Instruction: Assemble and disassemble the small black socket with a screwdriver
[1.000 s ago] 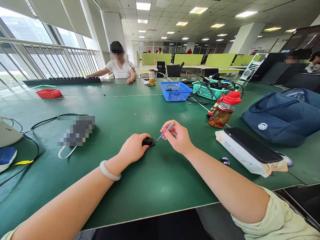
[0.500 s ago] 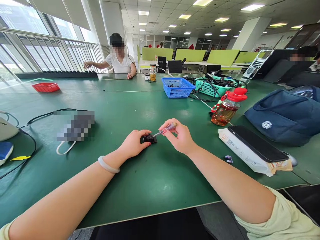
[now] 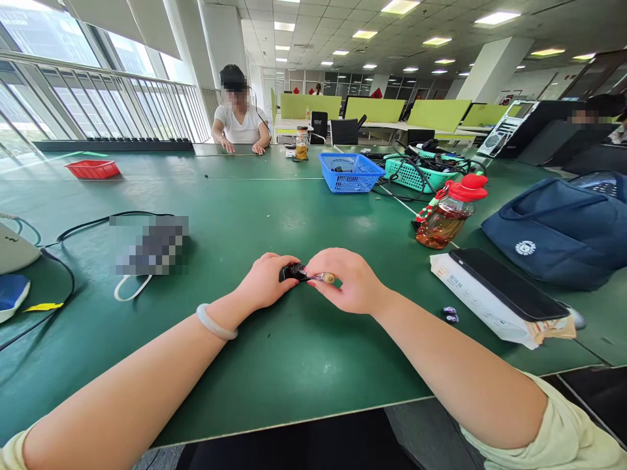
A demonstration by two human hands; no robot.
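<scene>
Black part (image 3: pixel 292 271) sits on the green table (image 3: pixel 294 365), clamped between the thumb and fingers of the left hand (image 3: pixel 267 281). The right hand (image 3: pixel 345 281), closed around a screwdriver (image 3: pixel 321 278), is at its right side. Beyond stands a blue basket (image 3: pixel 350 179).

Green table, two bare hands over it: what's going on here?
The left hand holds a small black part on the green table. The right hand grips a slim screwdriver-like tool by its handle, its tip at or close to the part; exact contact is hidden. Across the table, a person in white rests both hands near the far edge.
</scene>
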